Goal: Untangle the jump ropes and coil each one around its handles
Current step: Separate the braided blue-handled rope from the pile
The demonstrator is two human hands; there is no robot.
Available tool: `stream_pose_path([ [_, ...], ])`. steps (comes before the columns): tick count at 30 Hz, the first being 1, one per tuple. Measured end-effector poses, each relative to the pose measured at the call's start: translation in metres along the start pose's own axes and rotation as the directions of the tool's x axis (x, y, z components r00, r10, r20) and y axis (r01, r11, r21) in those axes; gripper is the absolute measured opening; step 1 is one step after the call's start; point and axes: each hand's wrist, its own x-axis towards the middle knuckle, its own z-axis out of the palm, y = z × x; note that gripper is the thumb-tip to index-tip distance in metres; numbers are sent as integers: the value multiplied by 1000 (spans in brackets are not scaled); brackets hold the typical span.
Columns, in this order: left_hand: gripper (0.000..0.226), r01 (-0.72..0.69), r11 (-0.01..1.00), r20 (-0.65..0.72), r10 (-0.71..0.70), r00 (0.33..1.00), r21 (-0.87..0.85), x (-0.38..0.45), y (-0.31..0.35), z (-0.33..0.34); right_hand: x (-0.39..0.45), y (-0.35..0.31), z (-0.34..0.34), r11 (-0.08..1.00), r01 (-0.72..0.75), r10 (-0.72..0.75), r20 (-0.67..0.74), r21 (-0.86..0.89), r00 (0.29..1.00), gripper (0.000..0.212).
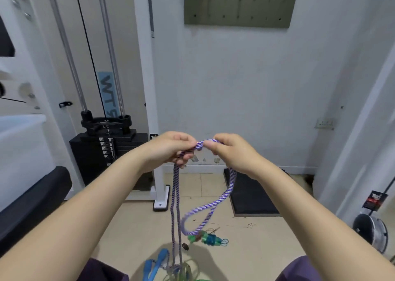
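A purple-and-white braided jump rope [215, 203] is held up in front of me. My left hand [171, 148] and my right hand [230, 152] both pinch it at a knotted bend between them. Two strands hang straight down from my left hand; a loop hangs from my right hand and ends at a green-and-blue handle [208, 238] just above the floor. A blue handle [156, 265] and a tangle of thin green rope [183, 272] lie on the floor between my knees.
A white cable machine with a black weight stack [109, 152] stands at left, a black padded bench [32, 197] beside it. A black mat [250, 195] lies against the white wall. A weight plate on a bar [372, 229] sits at right.
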Motion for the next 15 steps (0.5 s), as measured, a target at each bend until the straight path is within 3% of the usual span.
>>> stream_pose_path([
  [3, 35, 38, 999, -7, -38, 999, -16, -17, -37, -9, 6, 12, -23, 962, 85, 22, -384, 260, 923, 37],
  [4, 42, 57, 998, -35, -58, 998, -30, -23, -51, -11, 7, 18, -32, 937, 97, 62, -430, 337, 901, 37],
  [6, 45, 77, 995, -113, -84, 990, -63, -30, -66, -13, 3, 24, -44, 938, 56, 68, -340, 342, 938, 33],
  [8, 40, 50, 997, -148, -58, 987, -56, -29, -61, -12, -5, 25, -44, 968, -69, 97, -106, 240, 990, 30],
  [10, 37, 6, 1000, -126, -9, 992, -20, -21, -38, -5, -10, 18, -34, 972, -142, 133, 61, 187, 989, 28],
  [15, 35, -56, 991, -41, 61, 997, 125, 2, 7, 18, -8, 11, -5, 911, -168, 101, 191, 378, 976, 43],
])
